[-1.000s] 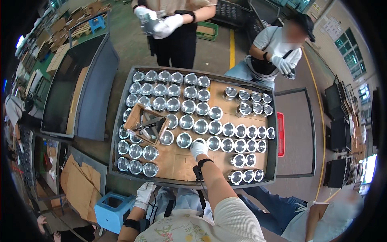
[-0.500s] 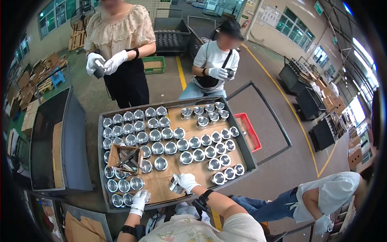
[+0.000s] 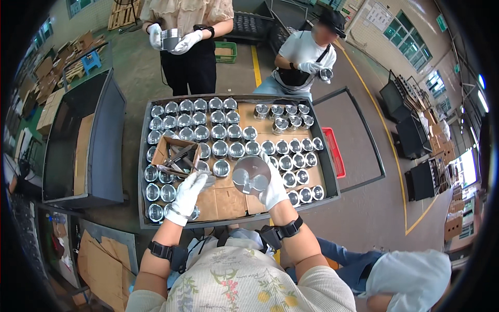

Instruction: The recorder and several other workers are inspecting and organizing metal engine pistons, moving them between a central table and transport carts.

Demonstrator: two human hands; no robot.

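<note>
My right hand, in a white glove, grips a metal engine piston by its side, with the round flat crown turned up toward me. To its left, my gloved left hand hangs over the tray beside a small cardboard box of dark tools. Its fingers reach toward the held piston, apart from it, and I see nothing in them; the fingertips look grey. Rows of shiny pistons stand upright on cardboard in the large dark metal tray.
Across the tray one person holds a piston in gloved hands; another person sits holding one too. A third person is at lower right. A dark metal bin stands left, a red crate right beside a metal frame.
My right hand has raised the piston from the near part of the tray and turned its crown toward me. My left hand has left a piston at the near left and moved up beside the box.
</note>
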